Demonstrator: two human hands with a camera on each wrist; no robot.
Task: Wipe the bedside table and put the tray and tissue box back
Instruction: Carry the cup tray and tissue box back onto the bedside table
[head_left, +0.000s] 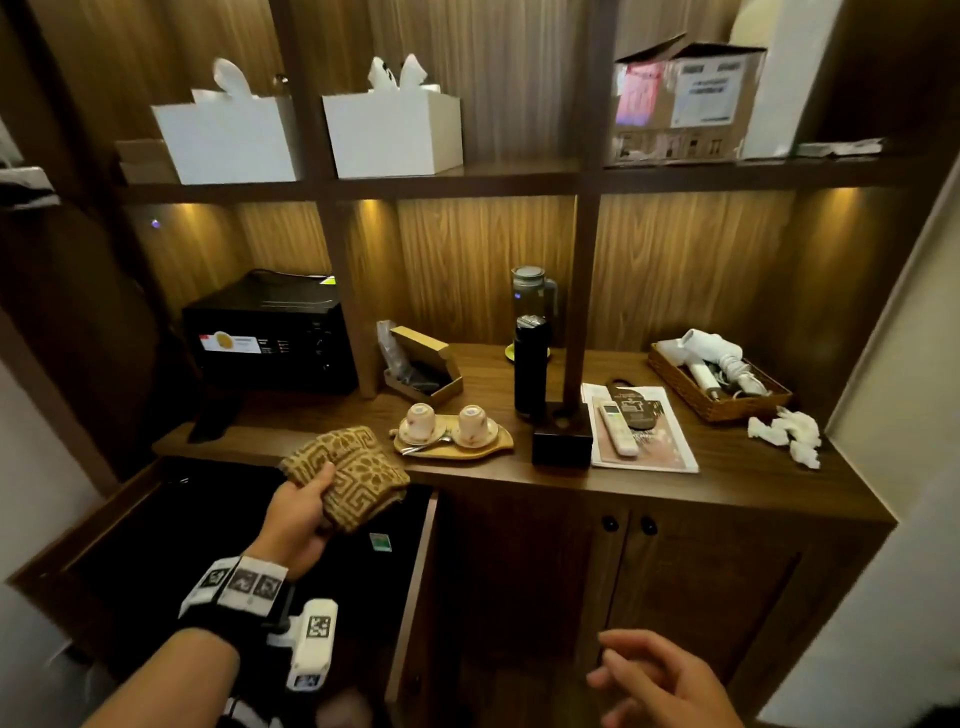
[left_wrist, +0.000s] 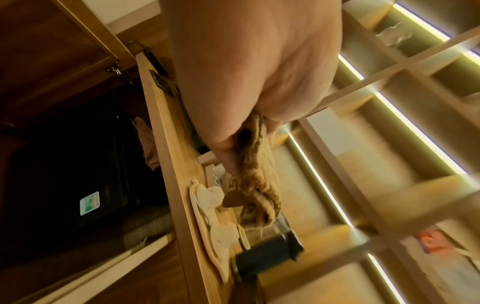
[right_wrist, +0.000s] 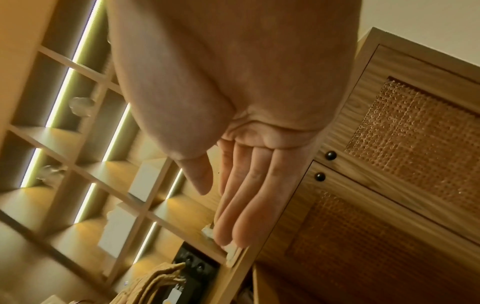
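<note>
Nearest to us, our right hand (head_left: 670, 680) hangs low in front of the cabinet doors (head_left: 628, 587), holding nothing, its fingers (right_wrist: 239, 205) straight and loosely together in the right wrist view. Our left hand (head_left: 301, 519) is further in, just off the near left edge of the worktop (head_left: 727, 488), with the fingers and thumb closed around a folded brown cloth with a pale key pattern (head_left: 345, 473); the left wrist view shows the cloth (left_wrist: 257, 185) bunched in the grip and hanging past the fingertips. Just right of the cloth, on the worktop near its front edge, sits a light wooden tray (head_left: 457, 447) carrying two upturned floral teacups on saucers (head_left: 447, 421) and a spoon. To its right stands a small black box (head_left: 562, 441), then a booklet (head_left: 649, 441) with a white remote control (head_left: 618, 426) lying on it. A tall black flask (head_left: 530, 364) stands behind the black box, and a glass jug (head_left: 535, 296) further back. At the far right a wicker basket (head_left: 727, 400) holds a white hair dryer, with crumpled tissues (head_left: 789, 434) lying beside it on the worktop. A black microwave-like appliance (head_left: 270, 338) fills the far left. On the shelf above, two white tissue boxes (head_left: 311, 135) stand side by side, well apart from the tray.
</note>
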